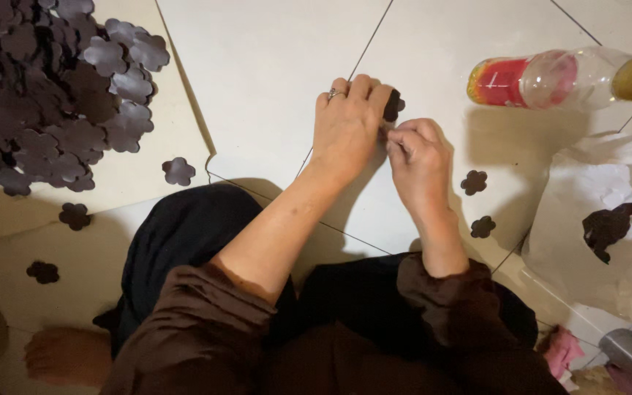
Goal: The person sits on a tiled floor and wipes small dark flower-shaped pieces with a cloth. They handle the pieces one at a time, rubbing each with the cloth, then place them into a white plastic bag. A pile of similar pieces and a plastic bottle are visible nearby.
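Flower cutout (393,105) between both hands' fingertips

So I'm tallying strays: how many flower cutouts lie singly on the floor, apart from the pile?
5: one flower cutout beside the pile, two lower left, two right of the right hand. Others may be hidden.

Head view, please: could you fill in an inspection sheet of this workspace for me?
Surface: pale floor tiles with dark grout lines.
Job's things: small dark flower-shaped piece pinched between left hand and right hand.
Clutter: big pile of flower pieces upper left; loose flower pieces scattered; plastic bottle lying on its side; white bag holding a dark scrap.
Fingers: both sets closed on the piece; ring on left.
Cables: nothing seen.
Surroundings: dark clothing, bare foot.
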The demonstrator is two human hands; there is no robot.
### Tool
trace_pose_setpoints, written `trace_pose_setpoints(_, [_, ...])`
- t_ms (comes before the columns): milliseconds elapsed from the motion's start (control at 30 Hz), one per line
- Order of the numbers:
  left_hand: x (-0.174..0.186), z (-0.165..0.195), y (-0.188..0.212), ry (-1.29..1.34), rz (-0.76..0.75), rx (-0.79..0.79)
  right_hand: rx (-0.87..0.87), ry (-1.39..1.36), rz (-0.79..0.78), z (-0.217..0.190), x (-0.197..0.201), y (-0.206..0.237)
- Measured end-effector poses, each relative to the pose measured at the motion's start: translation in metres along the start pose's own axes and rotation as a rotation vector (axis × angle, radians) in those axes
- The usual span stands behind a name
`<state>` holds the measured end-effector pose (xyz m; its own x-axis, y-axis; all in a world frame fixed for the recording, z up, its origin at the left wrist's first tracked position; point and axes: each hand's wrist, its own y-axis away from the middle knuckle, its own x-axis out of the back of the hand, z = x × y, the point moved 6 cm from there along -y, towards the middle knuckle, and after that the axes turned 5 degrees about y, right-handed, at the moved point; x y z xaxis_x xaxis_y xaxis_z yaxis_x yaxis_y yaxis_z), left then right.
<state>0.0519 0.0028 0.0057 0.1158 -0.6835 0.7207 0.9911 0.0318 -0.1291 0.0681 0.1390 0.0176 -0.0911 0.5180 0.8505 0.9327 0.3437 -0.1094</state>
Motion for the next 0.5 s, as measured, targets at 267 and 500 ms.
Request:
trace_pose_setpoints(267, [-0.009,0.002,0.004,0.001,-0.115,-0.036,-0.56,-0.616,0.031,0.066,0.002,0.008])
trace_pose_setpoints(500, [-0.005,0.007,0.006,0.013,-0.062,-0.03,-0.299,-0.36,0.011,0.031,-0.003,0.003])
